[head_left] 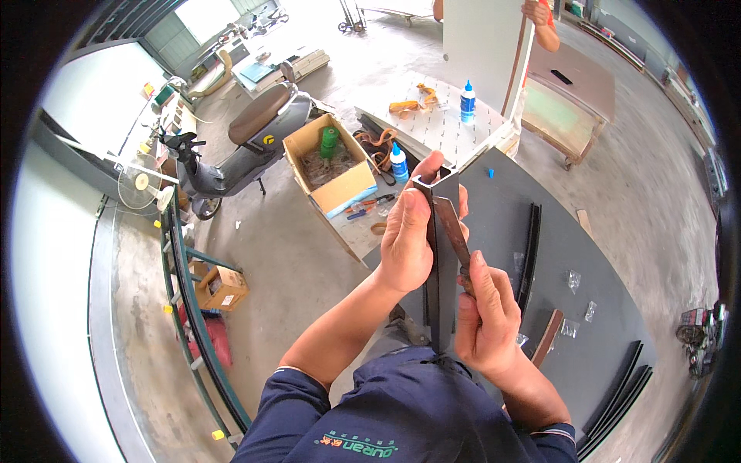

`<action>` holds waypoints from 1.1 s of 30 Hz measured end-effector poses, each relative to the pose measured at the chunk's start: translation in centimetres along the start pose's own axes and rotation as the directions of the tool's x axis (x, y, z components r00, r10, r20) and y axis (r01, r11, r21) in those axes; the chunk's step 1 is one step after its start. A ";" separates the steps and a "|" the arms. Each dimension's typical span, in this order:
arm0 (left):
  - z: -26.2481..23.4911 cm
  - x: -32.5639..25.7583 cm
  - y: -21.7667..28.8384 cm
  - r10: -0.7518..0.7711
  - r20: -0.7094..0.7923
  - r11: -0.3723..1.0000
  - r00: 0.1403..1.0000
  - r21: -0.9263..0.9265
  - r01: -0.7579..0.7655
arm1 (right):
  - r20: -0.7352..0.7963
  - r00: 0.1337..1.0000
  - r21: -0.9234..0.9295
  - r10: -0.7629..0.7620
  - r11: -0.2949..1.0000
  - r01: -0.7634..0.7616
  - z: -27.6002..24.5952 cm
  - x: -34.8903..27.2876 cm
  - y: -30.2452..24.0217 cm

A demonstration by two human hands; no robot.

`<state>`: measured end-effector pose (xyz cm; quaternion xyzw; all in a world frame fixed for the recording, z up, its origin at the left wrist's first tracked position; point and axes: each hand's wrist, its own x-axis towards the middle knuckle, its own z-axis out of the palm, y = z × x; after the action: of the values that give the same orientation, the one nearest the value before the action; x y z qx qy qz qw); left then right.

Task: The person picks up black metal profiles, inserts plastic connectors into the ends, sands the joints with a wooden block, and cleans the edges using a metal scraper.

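Observation:
My left hand [409,243] grips a long black U-shaped channel [437,297] near its upper end, fingers wrapped round it. The channel stands nearly upright in front of my body, its open end facing up. In my right hand [492,320] is a knife-like tool with a flat, rust-brown blade [451,226]. Its blade slants up along the right side of the channel, close to the rim; whether it touches cannot be told. My right fingers close round its handle, which is mostly hidden.
A dark grey panel [571,239] lies ahead, bearing black strips [530,258], small clear packets [573,281] and a brown bar [547,337]. Beyond it are blue-and-white bottles [468,103] and an open cardboard box [328,185]. A scooter [255,150] stands left; another person's hand [536,11] holds an upright board [482,58].

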<state>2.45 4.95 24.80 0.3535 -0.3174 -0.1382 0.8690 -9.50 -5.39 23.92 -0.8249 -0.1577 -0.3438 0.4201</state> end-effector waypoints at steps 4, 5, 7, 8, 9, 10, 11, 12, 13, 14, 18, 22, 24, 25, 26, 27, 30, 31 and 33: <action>0.2 0.2 0.0 0.034 -0.059 0.999 0.998 0.002 -0.034 | -0.017 1.000 -0.029 0.001 1.000 -0.001 1.4 -1.1 0.5; 0.0 0.0 -0.2 0.054 -0.050 0.998 0.997 0.018 -0.053 | -0.035 0.999 -0.034 -0.018 0.999 0.017 1.9 -0.6 0.7; -0.1 0.0 0.0 0.050 -0.136 0.999 0.989 0.004 -0.050 | 0.004 1.000 -0.022 0.015 1.000 -0.015 1.8 1.7 0.2; -0.2 0.2 0.3 0.046 -0.167 0.999 0.985 -0.005 -0.047 | -0.010 1.000 -0.025 0.002 1.000 -0.003 1.9 1.8 0.1; -0.6 0.0 0.4 0.087 -0.117 0.989 0.989 0.130 -0.072 | -0.023 1.000 -0.028 -0.011 1.000 0.010 2.0 2.0 0.1; -0.5 -0.3 0.6 0.125 -0.046 0.968 0.991 0.226 -0.112 | -0.035 0.999 -0.031 -0.025 0.999 0.024 2.0 2.1 0.1; -0.7 -0.1 0.8 0.097 -0.149 0.989 0.984 0.121 -0.079 | -0.013 0.998 -0.025 -0.054 0.998 0.054 2.0 1.3 0.6; -0.9 0.4 0.9 0.054 -0.237 0.999 0.970 0.011 -0.053 | 0.016 0.999 -0.013 -0.048 0.999 0.048 2.2 -0.1 1.4; -1.9 0.7 1.2 0.090 -0.139 0.996 0.986 0.014 -0.089 | -0.001 0.999 -0.022 -0.053 0.998 0.053 2.6 -1.0 1.8; -2.0 0.6 0.8 0.082 -0.132 0.994 0.988 0.089 -0.071 | -0.011 0.999 -0.025 -0.051 0.998 0.050 2.9 -1.3 1.9; -1.5 -1.4 0.0 0.161 -0.131 0.895 0.978 0.437 -0.089 | -0.012 1.000 0.067 -0.006 0.998 0.007 2.2 4.7 -1.1; -1.3 -0.5 1.3 0.101 -0.167 0.989 0.981 0.120 -0.081 | 0.036 0.999 0.073 0.028 0.997 -0.031 3.3 0.0 0.1; -1.7 -0.6 1.3 0.084 -0.134 0.984 0.987 0.166 -0.061 | 0.009 1.000 0.079 0.026 0.997 -0.027 3.2 -0.2 -0.2; -1.4 -0.6 1.4 0.073 -0.189 0.990 0.979 0.129 -0.049 | 0.022 1.000 0.085 0.016 0.996 -0.018 3.3 -0.2 -0.2; -1.4 -0.6 1.4 0.077 -0.194 0.991 0.978 0.126 -0.053 | 0.033 0.999 0.087 0.002 0.996 -0.005 3.3 0.0 -0.2; -1.3 -0.7 1.4 0.080 -0.197 0.991 0.977 0.123 -0.056 | 0.044 0.999 0.087 -0.012 0.996 0.008 3.2 0.2 -0.1; -1.4 -1.4 1.2 0.068 -0.152 0.984 0.986 0.176 -0.041 | 0.000 1.000 0.047 -0.030 0.998 0.030 3.0 2.2 -0.9; -1.2 -1.6 1.1 0.088 -0.134 0.969 0.987 0.242 -0.054 | 0.002 1.000 0.079 -0.024 0.997 0.024 2.6 2.9 -1.0; -1.2 -1.7 1.2 0.109 -0.088 0.963 0.990 0.256 -0.083 | -0.110 0.991 0.072 -0.077 0.994 0.086 2.0 3.1 -0.5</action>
<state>1.95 7.21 24.19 0.4515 -0.3045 -0.0364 0.8379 -6.67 -3.54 25.56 -0.7814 -0.1815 -0.3982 0.4449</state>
